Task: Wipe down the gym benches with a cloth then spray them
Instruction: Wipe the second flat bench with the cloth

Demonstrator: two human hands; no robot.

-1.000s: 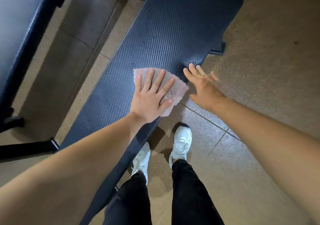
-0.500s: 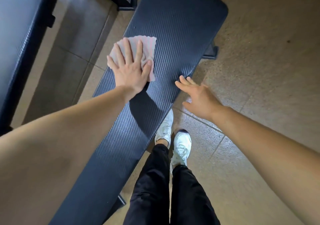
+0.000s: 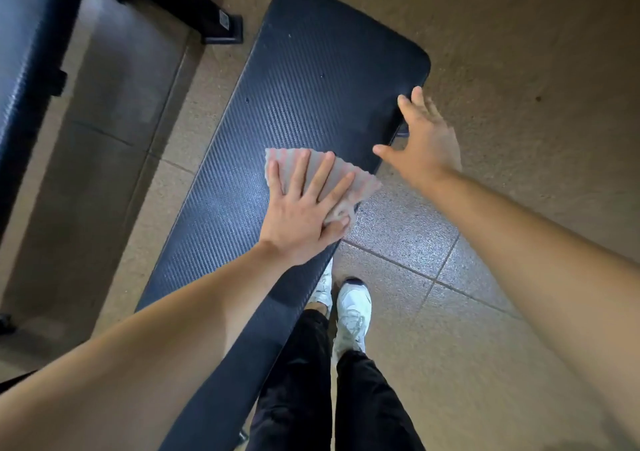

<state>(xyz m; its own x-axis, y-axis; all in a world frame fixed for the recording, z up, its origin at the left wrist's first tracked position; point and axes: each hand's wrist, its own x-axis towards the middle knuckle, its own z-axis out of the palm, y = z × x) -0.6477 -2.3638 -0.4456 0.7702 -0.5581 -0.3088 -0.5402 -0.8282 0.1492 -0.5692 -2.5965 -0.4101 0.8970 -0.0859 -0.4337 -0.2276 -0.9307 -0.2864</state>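
Flat left hand (image 3: 301,222) pressed cloth (image 3: 362,181) at bench's (image 3: 311,79) right edge, right hand (image 3: 426,142) open alongside; wiping underway, spraying seemingly undone.

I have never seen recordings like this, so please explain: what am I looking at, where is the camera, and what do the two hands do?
No machine here: a person works with bare hands. The camera sits on their head and looks down, so you also see black trousers and white shoes. The left hand presses a pale cloth flat on a dark padded gym bench, at the edge beside their feet. The right hand is open and holds nothing, beside that edge. A second bench shows at far left. No spray bottle is visible.
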